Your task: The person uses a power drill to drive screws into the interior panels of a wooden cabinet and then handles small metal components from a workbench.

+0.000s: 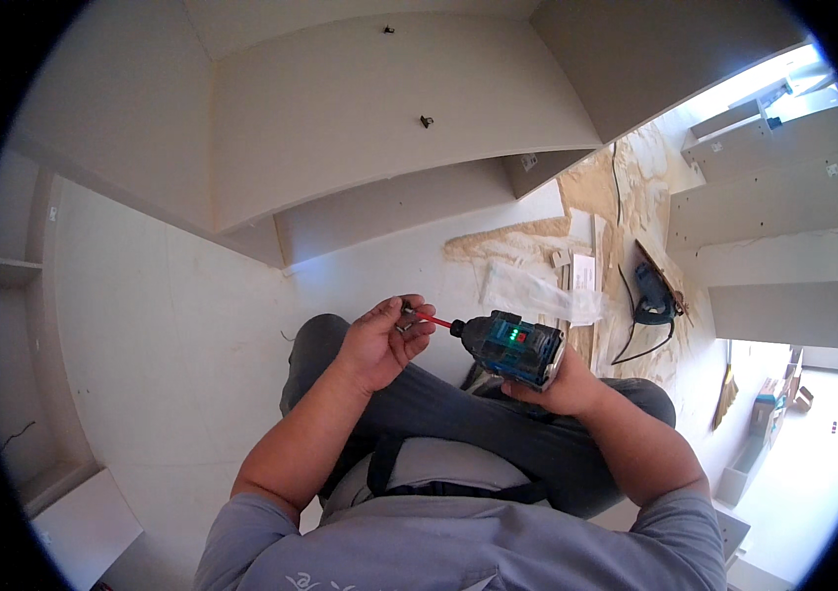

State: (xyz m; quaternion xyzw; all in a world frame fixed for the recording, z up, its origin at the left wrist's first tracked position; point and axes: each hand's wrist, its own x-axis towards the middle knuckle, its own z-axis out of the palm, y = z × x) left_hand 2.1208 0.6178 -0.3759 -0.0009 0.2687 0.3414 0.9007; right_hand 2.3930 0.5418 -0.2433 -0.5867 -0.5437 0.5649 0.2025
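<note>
While seated on a pale floor inside an unfinished room, legs in dark grey trousers drawn up, grey shirt filling the lower edge. Right hand wrapped tight round the grip of a blue and black cordless impact driver, held level above the lap, nose aimed toward the left, green and red lights showing on its rear face. Red-shanked screwdriver bit seated in the chuck, running from the tool's nose straight to the other hand. Left hand raised just beside the driver, fingers curled, thumb and fingertips pinched at the bit's far end on something small and dark; whether a screw or only the bit's tip, cannot tell. Hands near each other but apart, joined only by the bit.

Ahead and above, a pale cabinet panel with two small dark fittings on its face, a shelf board beneath it casting shadow. To the right, a patch of raw plywood subfloor carrying a clear plastic bag, a small white paper slip, and a corded blue power tool with its black cable looping across the boards. Further right, more pale cabinet carcasses standing by a bright opening. At far left, open shelving against the wall.
</note>
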